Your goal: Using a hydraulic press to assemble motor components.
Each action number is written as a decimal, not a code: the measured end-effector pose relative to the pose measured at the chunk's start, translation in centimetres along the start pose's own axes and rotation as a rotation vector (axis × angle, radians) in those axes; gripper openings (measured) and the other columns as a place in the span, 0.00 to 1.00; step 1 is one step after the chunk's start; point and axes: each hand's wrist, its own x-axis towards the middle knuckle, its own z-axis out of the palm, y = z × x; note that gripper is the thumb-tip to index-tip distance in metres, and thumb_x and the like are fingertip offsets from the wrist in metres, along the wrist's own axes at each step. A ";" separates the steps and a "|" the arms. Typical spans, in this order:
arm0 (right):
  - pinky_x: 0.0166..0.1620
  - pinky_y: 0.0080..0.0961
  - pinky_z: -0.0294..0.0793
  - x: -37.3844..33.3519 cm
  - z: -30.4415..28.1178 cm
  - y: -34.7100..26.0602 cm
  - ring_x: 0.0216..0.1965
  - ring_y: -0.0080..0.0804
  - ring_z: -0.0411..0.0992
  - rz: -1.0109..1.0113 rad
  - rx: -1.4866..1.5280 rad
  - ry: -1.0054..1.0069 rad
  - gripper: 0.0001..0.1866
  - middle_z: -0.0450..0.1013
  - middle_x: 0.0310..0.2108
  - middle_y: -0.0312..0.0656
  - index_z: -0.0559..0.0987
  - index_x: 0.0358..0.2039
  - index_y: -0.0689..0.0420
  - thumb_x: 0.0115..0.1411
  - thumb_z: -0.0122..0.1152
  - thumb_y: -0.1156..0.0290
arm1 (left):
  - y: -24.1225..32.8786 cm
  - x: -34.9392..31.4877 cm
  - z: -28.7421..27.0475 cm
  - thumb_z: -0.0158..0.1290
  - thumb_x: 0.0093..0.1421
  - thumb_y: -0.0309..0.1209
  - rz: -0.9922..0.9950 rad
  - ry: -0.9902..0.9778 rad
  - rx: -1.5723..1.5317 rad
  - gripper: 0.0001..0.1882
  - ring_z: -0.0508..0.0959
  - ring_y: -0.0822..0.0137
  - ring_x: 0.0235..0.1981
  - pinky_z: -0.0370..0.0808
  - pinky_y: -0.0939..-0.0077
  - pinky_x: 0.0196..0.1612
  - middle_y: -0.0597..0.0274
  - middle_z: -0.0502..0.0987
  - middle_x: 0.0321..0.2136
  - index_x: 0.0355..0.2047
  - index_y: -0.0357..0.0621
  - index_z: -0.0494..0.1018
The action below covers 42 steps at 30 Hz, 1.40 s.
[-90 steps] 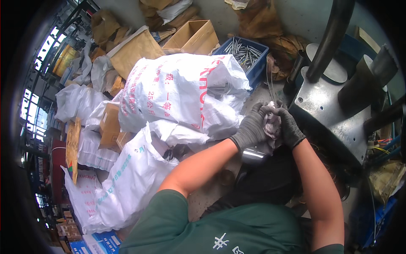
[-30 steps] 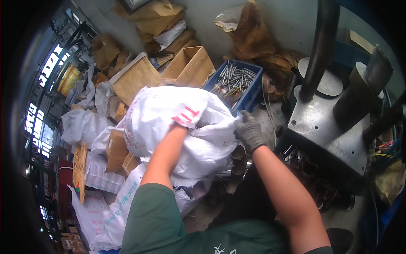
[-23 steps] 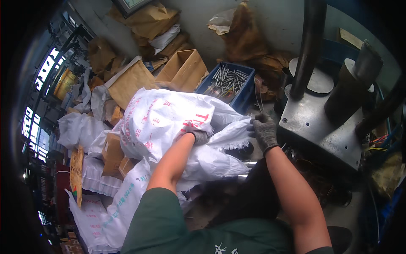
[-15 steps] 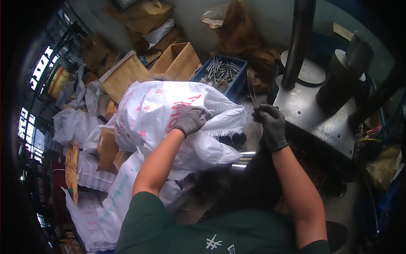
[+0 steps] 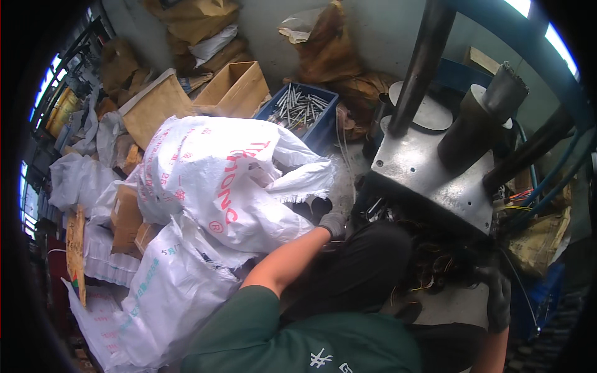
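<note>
My left hand (image 5: pixel 334 224), in a grey glove, reaches low beside the torn mouth of a white woven sack (image 5: pixel 205 161) with red print. Its fingertips are lost in the shadow near the machine base, so whether it holds anything does not show. Far over to the right, my right hand (image 5: pixel 496 298) in a dark glove hangs low beside the machine. Its fingers point toward the dark area under the metal plate (image 5: pixel 429 168) and blend into it; their grip is unclear. The sack lies bulging on its side, its frayed open end facing the machine.
A blue bin (image 5: pixel 323 127) of metal rods stands behind the sack, next to an open wooden box (image 5: pixel 233 90). Steel columns (image 5: pixel 423 68) rise from the plate. Another white sack (image 5: pixel 155 298) lies at the near left. Blue hoses (image 5: pixel 553 177) curve at right.
My left hand has left the sack's top and dropped right, below its mouth. My right hand, which was raised with thin strands near it, has swung down to the far right. The view has shifted right.
</note>
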 end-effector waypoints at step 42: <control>0.52 0.49 0.87 6.1 3.8 1.4 0.58 0.46 0.80 0.247 1.088 -0.026 0.51 0.74 0.65 0.53 0.63 0.77 0.55 0.63 0.68 0.38 | 30.6 -3.8 -19.7 0.75 0.59 0.48 0.820 -0.131 -1.864 0.44 0.81 0.54 0.61 0.86 0.53 0.58 0.54 0.76 0.63 0.69 0.49 0.66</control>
